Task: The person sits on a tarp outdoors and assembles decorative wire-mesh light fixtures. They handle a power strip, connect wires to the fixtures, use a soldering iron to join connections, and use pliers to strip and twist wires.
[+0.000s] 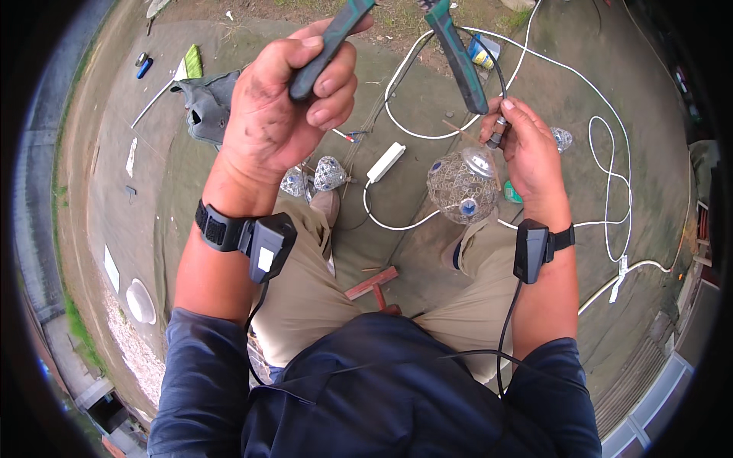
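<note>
My left hand (292,91), raised at the upper left, grips one dark green-and-black handle of a plier-type hand tool (332,48). The tool's other handle (461,68) stands spread wide to the right, and its head lies beyond the top edge. Between the fingers of my right hand (524,134) is a metal cable connector (498,133), from which a black cable (497,66) curves up. Just below hangs or rests a round wire-mesh lamp ball (464,186) with blue pieces and a silvery cap; whether it is joined to the connector, I cannot tell.
White cable (572,68) loops across the ground cloth around a white power strip or adapter (386,163). Smaller mesh balls (330,173) lie near my foot. A grey cloth bag (209,106) is at the left, a blue-and-yellow container (484,51) above, and a red wooden piece (372,283) between my legs.
</note>
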Demonstrator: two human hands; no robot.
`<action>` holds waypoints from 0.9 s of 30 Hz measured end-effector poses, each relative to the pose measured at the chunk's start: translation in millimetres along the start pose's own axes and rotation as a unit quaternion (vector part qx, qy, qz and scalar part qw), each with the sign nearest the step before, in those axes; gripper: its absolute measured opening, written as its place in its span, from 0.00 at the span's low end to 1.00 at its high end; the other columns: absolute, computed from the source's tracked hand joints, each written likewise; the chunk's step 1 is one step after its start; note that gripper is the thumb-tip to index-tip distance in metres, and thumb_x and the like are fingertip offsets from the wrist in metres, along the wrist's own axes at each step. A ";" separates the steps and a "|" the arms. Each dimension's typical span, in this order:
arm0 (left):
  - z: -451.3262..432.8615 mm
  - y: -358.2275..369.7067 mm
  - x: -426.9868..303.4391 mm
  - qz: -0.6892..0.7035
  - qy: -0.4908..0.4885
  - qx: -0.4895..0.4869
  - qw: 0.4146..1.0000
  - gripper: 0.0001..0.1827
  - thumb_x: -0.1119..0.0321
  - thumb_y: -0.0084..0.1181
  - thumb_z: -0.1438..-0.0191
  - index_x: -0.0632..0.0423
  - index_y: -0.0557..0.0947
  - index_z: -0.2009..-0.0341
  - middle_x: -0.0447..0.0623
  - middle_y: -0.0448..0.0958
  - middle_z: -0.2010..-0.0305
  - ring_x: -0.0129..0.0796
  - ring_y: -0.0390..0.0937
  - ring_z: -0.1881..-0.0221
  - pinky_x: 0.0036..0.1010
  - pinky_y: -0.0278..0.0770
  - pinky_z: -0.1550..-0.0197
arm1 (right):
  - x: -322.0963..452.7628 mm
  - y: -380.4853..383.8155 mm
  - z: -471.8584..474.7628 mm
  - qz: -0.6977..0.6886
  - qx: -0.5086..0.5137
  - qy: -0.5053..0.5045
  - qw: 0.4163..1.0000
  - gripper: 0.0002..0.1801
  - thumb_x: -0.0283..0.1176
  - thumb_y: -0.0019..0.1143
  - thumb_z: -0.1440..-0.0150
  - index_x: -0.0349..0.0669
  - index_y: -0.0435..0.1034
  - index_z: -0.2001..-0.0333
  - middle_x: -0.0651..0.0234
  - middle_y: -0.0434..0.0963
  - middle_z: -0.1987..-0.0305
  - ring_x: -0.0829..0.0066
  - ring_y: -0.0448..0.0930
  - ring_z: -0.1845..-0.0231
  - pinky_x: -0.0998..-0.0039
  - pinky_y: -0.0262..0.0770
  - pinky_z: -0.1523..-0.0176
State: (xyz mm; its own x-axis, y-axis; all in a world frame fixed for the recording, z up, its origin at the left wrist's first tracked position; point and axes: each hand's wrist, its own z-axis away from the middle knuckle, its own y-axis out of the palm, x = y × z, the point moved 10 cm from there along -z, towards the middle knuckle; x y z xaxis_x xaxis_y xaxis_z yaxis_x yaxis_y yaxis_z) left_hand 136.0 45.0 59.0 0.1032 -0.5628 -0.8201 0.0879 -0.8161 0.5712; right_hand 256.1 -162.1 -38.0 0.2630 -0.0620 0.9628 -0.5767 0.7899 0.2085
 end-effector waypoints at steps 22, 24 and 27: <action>4.6 22.8 94.0 0.081 -0.090 0.054 0.991 0.50 0.45 0.53 0.41 0.62 0.46 0.28 0.62 0.50 0.26 0.49 0.50 0.26 0.44 0.51 0.29 | -27.4 38.8 10.1 0.034 0.016 -0.007 0.999 0.17 0.41 0.44 0.30 0.37 0.70 0.56 0.73 0.73 0.74 0.84 0.69 0.73 0.80 0.66 0.67; 5.0 18.5 98.0 0.151 -0.090 0.039 0.984 0.51 0.45 0.54 0.42 0.62 0.46 0.28 0.61 0.49 0.25 0.48 0.50 0.26 0.44 0.52 0.29 | -27.7 41.2 10.5 0.041 0.018 -0.007 0.999 0.17 0.41 0.44 0.30 0.37 0.70 0.55 0.73 0.73 0.74 0.84 0.69 0.73 0.80 0.66 0.67; 5.3 24.4 93.4 0.137 -0.134 0.025 0.981 0.49 0.46 0.55 0.43 0.61 0.49 0.28 0.59 0.53 0.27 0.46 0.53 0.27 0.45 0.54 0.30 | -27.5 42.6 9.8 0.049 0.031 -0.005 0.998 0.18 0.41 0.44 0.30 0.36 0.71 0.54 0.73 0.74 0.73 0.84 0.70 0.72 0.80 0.67 0.66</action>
State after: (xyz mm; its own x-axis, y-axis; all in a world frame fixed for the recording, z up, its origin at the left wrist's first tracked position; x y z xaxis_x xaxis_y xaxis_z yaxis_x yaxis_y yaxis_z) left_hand 142.6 -28.2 -4.0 -0.1481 -0.7706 -0.6198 0.0445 -0.6313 0.7743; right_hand 216.7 -132.7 -54.0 0.1948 0.0069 0.9808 -0.6455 0.7538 0.1229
